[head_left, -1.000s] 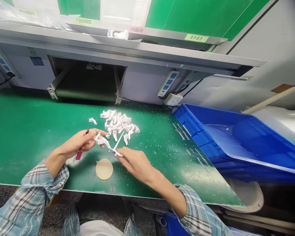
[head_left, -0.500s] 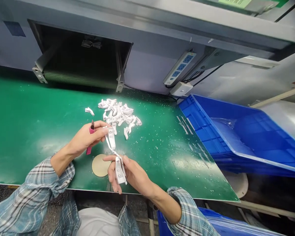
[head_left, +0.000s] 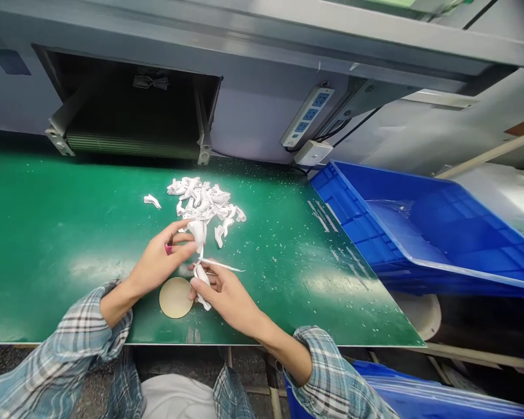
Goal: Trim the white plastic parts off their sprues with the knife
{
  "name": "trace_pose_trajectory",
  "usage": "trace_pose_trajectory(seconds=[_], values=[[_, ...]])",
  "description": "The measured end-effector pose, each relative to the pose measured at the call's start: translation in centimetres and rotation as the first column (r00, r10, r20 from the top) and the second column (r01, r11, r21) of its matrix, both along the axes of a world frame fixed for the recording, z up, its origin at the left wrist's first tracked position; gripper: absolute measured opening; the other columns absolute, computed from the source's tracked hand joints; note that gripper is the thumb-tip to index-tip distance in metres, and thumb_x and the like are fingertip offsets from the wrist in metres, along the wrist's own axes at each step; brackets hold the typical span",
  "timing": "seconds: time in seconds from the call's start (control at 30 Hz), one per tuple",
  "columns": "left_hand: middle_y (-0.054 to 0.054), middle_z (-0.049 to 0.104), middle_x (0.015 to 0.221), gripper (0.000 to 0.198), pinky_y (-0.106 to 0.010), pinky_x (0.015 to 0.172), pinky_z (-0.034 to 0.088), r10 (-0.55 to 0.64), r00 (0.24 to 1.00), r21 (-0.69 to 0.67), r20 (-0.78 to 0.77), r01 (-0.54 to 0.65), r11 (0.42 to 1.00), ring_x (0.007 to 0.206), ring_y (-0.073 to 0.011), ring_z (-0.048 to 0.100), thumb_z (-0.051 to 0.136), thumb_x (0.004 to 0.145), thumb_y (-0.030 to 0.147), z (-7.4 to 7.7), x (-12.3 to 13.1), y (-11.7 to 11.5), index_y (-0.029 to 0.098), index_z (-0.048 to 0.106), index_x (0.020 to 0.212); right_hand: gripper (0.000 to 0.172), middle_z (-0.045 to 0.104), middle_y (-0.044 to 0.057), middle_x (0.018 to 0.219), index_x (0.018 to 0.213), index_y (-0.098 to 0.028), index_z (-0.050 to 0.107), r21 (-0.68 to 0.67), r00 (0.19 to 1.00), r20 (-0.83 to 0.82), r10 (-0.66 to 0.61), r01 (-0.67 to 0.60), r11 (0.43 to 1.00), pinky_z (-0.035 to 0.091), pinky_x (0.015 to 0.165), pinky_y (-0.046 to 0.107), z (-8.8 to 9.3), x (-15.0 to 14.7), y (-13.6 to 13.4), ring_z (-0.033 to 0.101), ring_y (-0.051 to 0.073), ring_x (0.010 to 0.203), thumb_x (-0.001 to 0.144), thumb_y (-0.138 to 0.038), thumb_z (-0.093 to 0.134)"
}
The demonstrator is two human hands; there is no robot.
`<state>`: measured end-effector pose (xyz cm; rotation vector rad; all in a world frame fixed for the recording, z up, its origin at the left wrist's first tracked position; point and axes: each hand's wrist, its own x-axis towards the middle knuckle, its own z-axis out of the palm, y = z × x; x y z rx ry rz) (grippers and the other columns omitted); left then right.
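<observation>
My left hand [head_left: 168,251] grips the upper end of a white molded plastic part [head_left: 197,235]. A pink-handled knife [head_left: 168,248] is also tucked in that hand, mostly hidden behind the fingers. Lower down, my right hand [head_left: 220,291] is closed on the other end, a second white plastic piece [head_left: 202,279] joined to the first by a thin neck. A slim white strip [head_left: 222,265] sticks out to the right from the joint. Just beyond my hands lies a pile of similar white plastic parts [head_left: 209,201], with a single one [head_left: 152,201] apart at its left.
A round beige disc [head_left: 176,298] lies on the green table [head_left: 91,227] near its front edge. Small white scraps dot the surface. A conveyor [head_left: 133,145] opens at the back, a power strip [head_left: 308,116] hangs on the wall, and a blue crate [head_left: 375,256] stands at right.
Both hands have turned the joined white parts over, showing their smooth outer sides. My right hand has closed round the lower piece, and the knife is now more hidden. The view has shifted slightly.
</observation>
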<state>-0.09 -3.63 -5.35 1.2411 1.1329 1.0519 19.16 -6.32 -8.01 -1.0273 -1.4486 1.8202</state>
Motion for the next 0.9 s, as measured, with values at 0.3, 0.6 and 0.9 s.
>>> trace_pose_trajectory(seconds=[0.3,0.6,0.9], values=[[-0.009,0.077,0.099,0.063,-0.034,0.092,0.056,-0.021,1.0,-0.045,-0.022,0.02,0.999,0.102,-0.0236,0.073,0.079,0.081,0.041,-0.1,-0.6,1.1,0.014,0.053,0.132,0.046,0.078,0.014,0.108,0.127,-0.014,0.065,-0.208,0.937,-0.318,0.142,-0.215,0.954,0.056,0.094,0.04,0.0,0.6,0.6,0.076,0.022,0.096,0.097,-0.05,0.067],[-0.007,0.071,0.109,0.06,-0.032,0.071,0.048,0.135,0.737,0.221,-0.662,0.019,0.975,0.07,-0.0166,0.056,0.059,0.086,0.046,-3.0,-1.8,2.8,0.019,0.058,0.139,0.043,0.077,0.014,0.098,0.127,-0.01,0.065,-0.038,0.988,-0.075,0.136,-0.139,0.99,0.059,0.078,0.032,-0.6,0.4,2.3,0.072,0.018,0.079,0.106,-0.042,0.045],[0.006,0.048,0.055,0.061,-0.023,0.049,0.034,0.235,0.764,0.245,-0.602,-0.103,0.964,0.054,-0.014,0.041,0.045,0.093,0.074,-0.2,-1.3,-0.2,0.024,0.069,0.12,0.01,0.073,-0.003,0.08,0.096,-0.025,0.072,0.385,0.908,0.357,-0.22,0.072,0.92,0.05,0.077,0.025,0.8,-0.2,4.2,0.067,0.018,0.08,0.096,-0.033,0.067]])
